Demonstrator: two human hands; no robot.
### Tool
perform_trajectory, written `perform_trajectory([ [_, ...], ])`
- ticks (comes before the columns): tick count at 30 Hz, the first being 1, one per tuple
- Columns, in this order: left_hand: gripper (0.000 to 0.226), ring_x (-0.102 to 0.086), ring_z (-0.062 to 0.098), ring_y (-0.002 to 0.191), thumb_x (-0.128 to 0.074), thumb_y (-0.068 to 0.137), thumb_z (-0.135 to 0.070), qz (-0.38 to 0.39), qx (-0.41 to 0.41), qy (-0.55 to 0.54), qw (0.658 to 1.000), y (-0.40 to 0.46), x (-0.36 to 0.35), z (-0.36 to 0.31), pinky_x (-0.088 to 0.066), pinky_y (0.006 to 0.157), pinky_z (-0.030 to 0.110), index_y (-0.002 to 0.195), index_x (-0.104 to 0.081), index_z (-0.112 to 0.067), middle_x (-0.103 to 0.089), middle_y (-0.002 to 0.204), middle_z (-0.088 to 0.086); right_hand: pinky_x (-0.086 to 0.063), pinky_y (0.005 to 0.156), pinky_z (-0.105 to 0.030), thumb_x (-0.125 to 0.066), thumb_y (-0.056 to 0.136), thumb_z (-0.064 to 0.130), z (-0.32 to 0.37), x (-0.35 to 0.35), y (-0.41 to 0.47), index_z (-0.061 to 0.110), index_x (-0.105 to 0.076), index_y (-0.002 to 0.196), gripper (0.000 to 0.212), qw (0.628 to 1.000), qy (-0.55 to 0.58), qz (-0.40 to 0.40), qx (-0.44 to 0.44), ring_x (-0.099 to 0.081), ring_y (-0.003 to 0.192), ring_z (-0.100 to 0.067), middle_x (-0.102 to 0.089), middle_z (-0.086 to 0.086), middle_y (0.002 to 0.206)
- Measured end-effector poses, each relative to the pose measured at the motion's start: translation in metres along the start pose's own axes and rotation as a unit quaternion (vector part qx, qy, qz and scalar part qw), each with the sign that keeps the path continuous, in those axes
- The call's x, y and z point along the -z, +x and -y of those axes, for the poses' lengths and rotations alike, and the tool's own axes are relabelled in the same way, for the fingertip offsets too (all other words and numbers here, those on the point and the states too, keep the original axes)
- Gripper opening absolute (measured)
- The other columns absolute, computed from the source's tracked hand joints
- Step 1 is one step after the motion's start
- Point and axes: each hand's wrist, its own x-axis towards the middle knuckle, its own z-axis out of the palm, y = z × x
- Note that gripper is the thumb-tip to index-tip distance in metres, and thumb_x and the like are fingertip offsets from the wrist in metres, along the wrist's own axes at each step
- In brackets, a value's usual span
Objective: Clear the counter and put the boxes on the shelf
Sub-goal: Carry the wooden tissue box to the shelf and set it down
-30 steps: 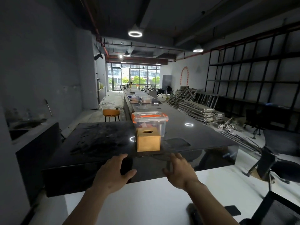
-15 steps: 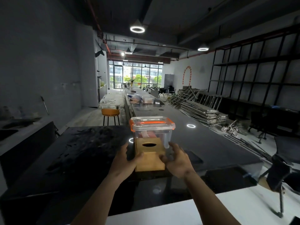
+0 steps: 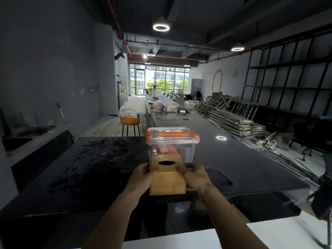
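A wooden tissue box (image 3: 167, 178) with an oval slot on top sits near the front edge of the long black counter (image 3: 89, 169). My left hand (image 3: 141, 178) presses its left side and my right hand (image 3: 196, 178) presses its right side, so both hands grip it. Right behind it stands a clear plastic box (image 3: 173, 146) with an orange-clipped lid, something red inside. A tall black shelf (image 3: 291, 76) lines the right wall.
More plastic boxes and bags (image 3: 161, 107) lie far down the counter. An orange stool (image 3: 129, 124) stands left of the counter. Stacked metal frames (image 3: 235, 121) cover the floor on the right. A sink counter (image 3: 27, 137) runs along the left wall. A white surface (image 3: 269, 234) is below my arms.
Both hands came up from the counter's front edge and closed on the sides of the wooden tissue box. The view moved closer to the counter.
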Motion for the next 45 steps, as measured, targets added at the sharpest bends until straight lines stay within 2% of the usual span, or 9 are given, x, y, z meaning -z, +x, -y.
perform_trajectory([
  [9, 0.037, -0.067, 0.014, 0.102, -0.068, 0.090, -0.025, -0.093, -0.021, -0.042, 0.995, -0.078, 0.010, -0.026, -0.056, 0.092, 0.038, 0.127, -0.064, -0.025, -0.071, 0.115, -0.003, -0.058, 0.090, -0.052, -0.073, 0.082, 0.049, 0.020, 0.006, -0.048, 0.023, -0.065, 0.114, 0.042, 0.998, 0.016, 0.029, 0.062, -0.066, 0.104, -0.028, -0.067, -0.002, 0.112],
  [13, 0.037, -0.065, 0.010, 0.098, -0.069, 0.089, -0.032, -0.151, -0.027, -0.049, 0.987, -0.120, 0.034, -0.023, -0.053, 0.075, 0.028, 0.125, -0.062, -0.028, -0.068, 0.110, -0.009, -0.056, 0.093, -0.050, -0.072, 0.081, 0.051, 0.030, -0.011, -0.080, 0.026, -0.065, 0.110, 0.039, 0.994, 0.013, 0.061, 0.093, -0.065, 0.103, -0.025, -0.066, 0.004, 0.104],
  [19, 0.045, -0.061, 0.010, 0.099, -0.071, 0.086, -0.038, -0.257, -0.018, -0.033, 0.966, -0.192, 0.107, -0.005, -0.051, 0.077, 0.029, 0.128, -0.058, -0.030, -0.064, 0.113, -0.009, -0.055, 0.093, -0.049, -0.063, 0.083, 0.051, 0.053, -0.080, -0.146, 0.030, -0.066, 0.116, 0.038, 0.979, 0.013, 0.157, 0.130, -0.065, 0.102, -0.022, -0.068, 0.002, 0.112],
  [22, 0.049, -0.061, 0.020, 0.106, -0.071, 0.087, -0.035, -0.320, -0.004, -0.020, 0.947, -0.237, 0.151, 0.006, -0.054, 0.092, 0.041, 0.133, -0.056, -0.025, -0.063, 0.121, -0.001, -0.056, 0.092, -0.049, -0.062, 0.084, 0.046, 0.066, -0.124, -0.189, 0.030, -0.063, 0.119, 0.038, 0.968, 0.012, 0.210, 0.136, -0.064, 0.101, -0.025, -0.065, 0.000, 0.113],
  [25, 0.050, -0.062, 0.022, 0.104, -0.071, 0.088, -0.032, -0.371, 0.000, -0.036, 0.928, -0.293, 0.200, 0.019, -0.056, 0.082, 0.038, 0.134, -0.055, -0.021, -0.063, 0.123, 0.004, -0.056, 0.093, -0.049, -0.063, 0.086, 0.041, 0.079, -0.173, -0.240, 0.029, -0.061, 0.122, 0.038, 0.949, 0.006, 0.274, 0.159, -0.063, 0.102, -0.025, -0.064, 0.000, 0.114],
  [33, 0.043, -0.066, 0.022, 0.103, -0.073, 0.086, -0.028, -0.519, 0.017, -0.059, 0.853, -0.494, 0.329, 0.062, -0.055, 0.093, 0.043, 0.127, -0.060, -0.022, -0.069, 0.118, 0.004, -0.058, 0.089, -0.047, -0.066, 0.086, 0.043, 0.101, -0.303, -0.434, 0.028, -0.061, 0.113, 0.031, 0.881, -0.006, 0.429, 0.199, -0.065, 0.096, -0.022, -0.066, 0.002, 0.108],
  [38, 0.040, -0.067, 0.022, 0.098, -0.072, 0.087, -0.032, -0.592, 0.024, -0.090, 0.801, -0.636, 0.385, 0.089, -0.060, 0.061, 0.029, 0.124, -0.059, -0.026, -0.068, 0.113, 0.002, -0.058, 0.084, -0.042, -0.067, 0.082, 0.046, 0.100, -0.370, -0.578, 0.027, -0.061, 0.108, 0.033, 0.832, -0.007, 0.509, 0.220, -0.066, 0.091, -0.020, -0.067, 0.002, 0.104],
  [41, 0.043, -0.064, 0.026, 0.105, -0.070, 0.088, -0.032, -0.626, 0.038, -0.088, 0.774, -0.715, 0.411, 0.106, -0.060, 0.078, 0.043, 0.128, -0.056, -0.029, -0.065, 0.118, 0.002, -0.057, 0.088, -0.043, -0.068, 0.078, 0.047, 0.093, -0.404, -0.659, 0.027, -0.064, 0.114, 0.042, 0.805, -0.008, 0.545, 0.234, -0.066, 0.097, -0.023, -0.069, 0.001, 0.108],
  [45, 0.049, -0.064, 0.023, 0.106, -0.070, 0.088, -0.033, -0.675, 0.054, -0.081, 0.732, -0.811, 0.435, 0.130, -0.055, 0.092, 0.047, 0.133, -0.054, -0.029, -0.066, 0.119, 0.000, -0.050, 0.080, -0.033, -0.068, 0.084, 0.047, 0.078, -0.440, -0.760, 0.026, -0.058, 0.125, 0.047, 0.763, -0.013, 0.599, 0.242, -0.059, 0.094, -0.016, -0.060, 0.013, 0.100],
])
